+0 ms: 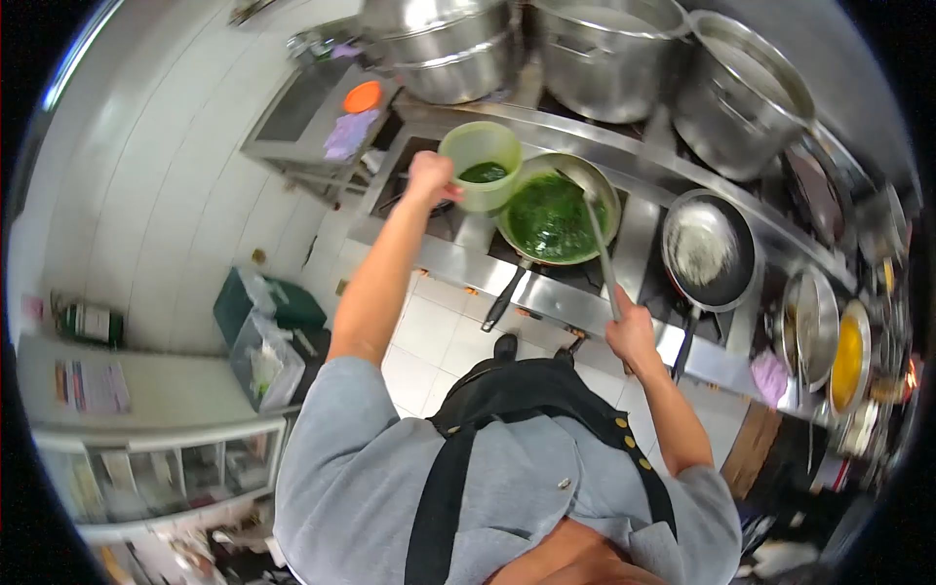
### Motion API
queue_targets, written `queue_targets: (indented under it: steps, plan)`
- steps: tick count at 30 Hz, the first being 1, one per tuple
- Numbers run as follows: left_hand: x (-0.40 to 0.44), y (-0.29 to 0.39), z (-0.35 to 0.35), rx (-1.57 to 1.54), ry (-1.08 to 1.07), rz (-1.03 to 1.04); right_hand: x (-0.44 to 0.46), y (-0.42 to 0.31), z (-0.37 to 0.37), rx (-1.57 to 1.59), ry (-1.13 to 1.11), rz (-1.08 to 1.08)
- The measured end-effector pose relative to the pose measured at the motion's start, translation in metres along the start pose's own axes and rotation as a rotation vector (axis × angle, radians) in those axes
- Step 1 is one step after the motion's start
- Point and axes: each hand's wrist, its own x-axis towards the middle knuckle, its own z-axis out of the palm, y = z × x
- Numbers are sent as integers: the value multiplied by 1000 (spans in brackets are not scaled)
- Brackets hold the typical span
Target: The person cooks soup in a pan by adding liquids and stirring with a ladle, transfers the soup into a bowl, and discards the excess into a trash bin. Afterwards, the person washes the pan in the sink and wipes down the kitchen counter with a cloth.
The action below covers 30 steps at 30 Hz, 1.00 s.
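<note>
the left hand (430, 177) has its fingers clamped on the side of a light green tub (478, 143) with green stuff (484, 173) inside, just beside a pan (612, 207) of wet green food (546, 219) on the stove (639, 234), and the right hand's (633, 336) fingers are wrapped around the long handle of a ladle (604, 253) reaching into the pan.
</note>
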Motion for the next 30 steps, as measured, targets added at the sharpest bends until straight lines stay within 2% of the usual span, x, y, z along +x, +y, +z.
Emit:
queue_targets:
  steps: [2,3,4,5,8,11,14,17,20,22,23,24,25,26,27,28,29,30]
  plan:
    - [-14,-12,-11,-234,32,43,-9,-26,-18,148,-128,111]
    - [-20,-13,-18,-301,72,24,-14,-19,-10,281,-137,80]
    - [-24,-10,-27,-367,99,8,-20,-27,-12,617,-230,249]
    - [-26,-8,-40,-426,118,0,-25,-39,-18,705,-283,348]
    - [-17,8,-93,-477,174,0,-30,-47,-13,1078,-285,553]
    - [11,24,-164,-431,270,32,-36,-75,7,1170,-219,598]
    - [70,19,-256,-400,344,94,-42,-117,39,960,-51,567]
    - [144,20,-340,-352,376,146,-34,-148,68,613,71,557]
    - [232,9,-408,-329,360,170,-19,-164,88,198,216,502]
    - [288,-3,-441,-378,408,184,-8,-163,91,-210,217,361]
    - [322,-14,-459,-426,358,187,0,-180,92,-238,177,424]
    - [365,-31,-482,-508,338,87,10,-196,89,-264,158,518]
    - [398,-56,-494,-511,246,201,12,-200,89,-285,172,555]
    - [430,-66,-505,-527,256,151,5,-181,99,-316,253,527]
    - [462,-82,-523,-518,146,161,6,-186,96,-459,236,425]
    - [518,-97,-537,-564,234,39,4,-175,98,-582,203,450]
    - [530,-95,-540,-660,252,-43,12,-193,94,-601,175,472]
    - [537,-98,-538,-652,228,-10,11,-187,97,-589,205,432]
